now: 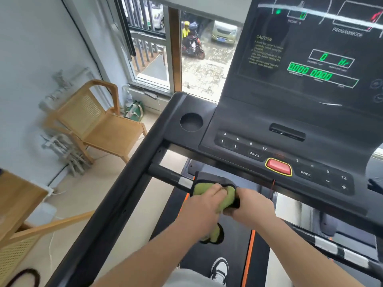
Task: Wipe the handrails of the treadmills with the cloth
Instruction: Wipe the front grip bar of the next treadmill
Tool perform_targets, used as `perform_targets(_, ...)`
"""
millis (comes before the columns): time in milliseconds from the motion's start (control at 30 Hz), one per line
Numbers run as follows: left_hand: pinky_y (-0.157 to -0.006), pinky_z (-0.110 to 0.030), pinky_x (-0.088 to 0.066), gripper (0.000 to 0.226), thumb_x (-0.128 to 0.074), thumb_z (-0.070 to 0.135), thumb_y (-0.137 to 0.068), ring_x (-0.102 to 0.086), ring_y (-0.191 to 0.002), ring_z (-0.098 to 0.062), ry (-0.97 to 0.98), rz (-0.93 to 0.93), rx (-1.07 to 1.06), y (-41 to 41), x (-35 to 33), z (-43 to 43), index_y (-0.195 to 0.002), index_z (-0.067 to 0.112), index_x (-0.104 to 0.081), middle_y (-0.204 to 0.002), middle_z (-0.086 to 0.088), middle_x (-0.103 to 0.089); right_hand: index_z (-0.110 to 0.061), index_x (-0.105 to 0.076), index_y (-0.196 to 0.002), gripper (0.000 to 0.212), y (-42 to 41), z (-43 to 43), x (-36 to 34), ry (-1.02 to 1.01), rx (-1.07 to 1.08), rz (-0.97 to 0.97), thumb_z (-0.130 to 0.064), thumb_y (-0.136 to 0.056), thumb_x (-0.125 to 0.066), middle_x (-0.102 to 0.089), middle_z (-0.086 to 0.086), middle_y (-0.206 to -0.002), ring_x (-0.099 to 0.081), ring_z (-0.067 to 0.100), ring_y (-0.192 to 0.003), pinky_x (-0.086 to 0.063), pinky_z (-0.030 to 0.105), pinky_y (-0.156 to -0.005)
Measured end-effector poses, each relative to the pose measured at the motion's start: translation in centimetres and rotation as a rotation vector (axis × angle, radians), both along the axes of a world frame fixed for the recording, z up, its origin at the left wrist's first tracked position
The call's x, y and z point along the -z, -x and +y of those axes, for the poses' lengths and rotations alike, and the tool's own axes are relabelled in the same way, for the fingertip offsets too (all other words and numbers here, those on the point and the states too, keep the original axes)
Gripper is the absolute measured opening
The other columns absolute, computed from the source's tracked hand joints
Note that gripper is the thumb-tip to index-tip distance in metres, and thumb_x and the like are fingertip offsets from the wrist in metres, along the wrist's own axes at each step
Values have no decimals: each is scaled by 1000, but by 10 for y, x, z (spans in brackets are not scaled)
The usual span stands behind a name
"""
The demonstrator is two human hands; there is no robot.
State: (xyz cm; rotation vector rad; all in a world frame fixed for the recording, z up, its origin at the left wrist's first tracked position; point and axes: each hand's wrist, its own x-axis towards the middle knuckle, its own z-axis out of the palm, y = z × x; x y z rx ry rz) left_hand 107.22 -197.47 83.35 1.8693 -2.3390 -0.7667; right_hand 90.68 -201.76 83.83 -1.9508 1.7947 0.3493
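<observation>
A green cloth (pixel 224 198) is wrapped around the end of the treadmill's short inner handrail (pixel 172 176), a black bar with a silver sensor band. My left hand (pixel 202 206) presses the cloth onto the bar from the left. My right hand (pixel 251 206) grips the cloth and the bar's tip from the right. A loose end of the cloth (pixel 213 235) hangs below my left wrist. The long black side handrail (pixel 116 199) runs down the left. A second inner bar (pixel 339 250) with silver bands lies at the right.
The treadmill console (pixel 300 65) with green digits and a red stop button (pixel 278 166) stands ahead. A cup recess (pixel 191 121) sits at its left. A wooden chair (pixel 99 121) and a wooden table (pixel 18 199) stand on the left. My shoe (pixel 219 268) rests on the belt.
</observation>
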Motion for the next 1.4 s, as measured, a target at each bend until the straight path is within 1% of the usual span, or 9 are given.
perform_targets(167, -77, -42, -55, 43, -44, 12, -94, -68, -92, -34, 26, -137, -390, -109, -5, -31, -127, 39, -43, -100, 5, -48, -28, -54, -105, 24, -11, 3, 2, 34, -101, 57, -46, -92, -62, -61, -7, -100, -63, 21, -97, -48, 33, -70)
perform_targets(333, -79, -50, -53, 33, -43, 5, -92, -63, -95, -40, 26, 6, -436, -31, -5, -20, -116, 27, -47, -120, -1, -45, -25, -52, -108, 24, -17, 6, 3, 50, -112, 101, -40, -93, -61, -57, -6, -98, -63, 22, -97, -46, 33, -70)
perform_targets(500, -94, -48, -50, 66, -52, 9, -95, -59, -117, -40, -93, 78, -66, 18, 7, 5, -152, 31, -29, -165, 13, -17, -28, -60, -108, 22, -10, 3, 1, 26, -125, 124, -37, -88, -61, -65, -7, -96, -69, 22, -95, -50, 30, -69)
perform_targets(600, -89, -43, -49, 61, -48, 9, -96, -62, -112, -36, 2, -61, -114, -37, 5, -11, -150, 33, -32, -163, 17, -22, -31, -59, -104, 30, -8, 2, 1, 38, -88, 83, -53, -86, -67, -69, -8, -98, -68, 20, -93, -52, 30, -69)
perform_targets(733, -82, -45, -54, 43, -42, 8, -96, -65, -97, -31, 27, -130, -330, -106, -7, -29, -133, 30, -43, -120, 14, -46, -30, -60, -101, 29, -10, -3, 0, 10, -78, 87, -52, -83, -68, -67, -8, -93, -67, 19, -90, -58, 32, -76)
perform_targets(867, -81, -45, -52, 48, -46, 2, -91, -64, -104, -39, 20, -74, -376, -60, -3, -22, -133, 25, -46, -150, 5, -40, -31, -62, -103, 32, -14, -5, -2, -29, -86, 99, -52, -80, -68, -67, -8, -91, -67, 19, -87, -60, 34, -77)
perform_targets(1067, -80, -49, -55, 86, -65, -2, -85, -65, -107, -36, -30, -24, 31, 4, 15, 7, -152, 31, -22, -167, 13, -9, -31, -60, -111, 37, -13, -8, -5, -27, -102, 114, -54, -82, -67, -68, -9, -99, -70, 21, -97, -50, 28, -70)
perform_targets(1233, -77, -40, -49, 53, -45, 13, -102, -67, -103, -31, 59, -142, -257, -89, 4, -21, -151, 29, -33, -154, 6, -44, -32, -63, -103, 31, -15, -9, -6, -48, -55, 109, -51, -79, -69, -67, -9, -91, -67, 17, -88, -57, 29, -74)
perform_targets(1400, -82, -43, -51, 62, -46, 5, -94, -66, -109, -32, 27, -131, -314, -68, 10, -21, -150, 28, -34, -168, 13, -18, -30, -62, -101, 31, -16, -11, -4, -63, -58, 118, -48, -78, -70, -66, -8, -89, -66, 17, -86, -59, 31, -76)
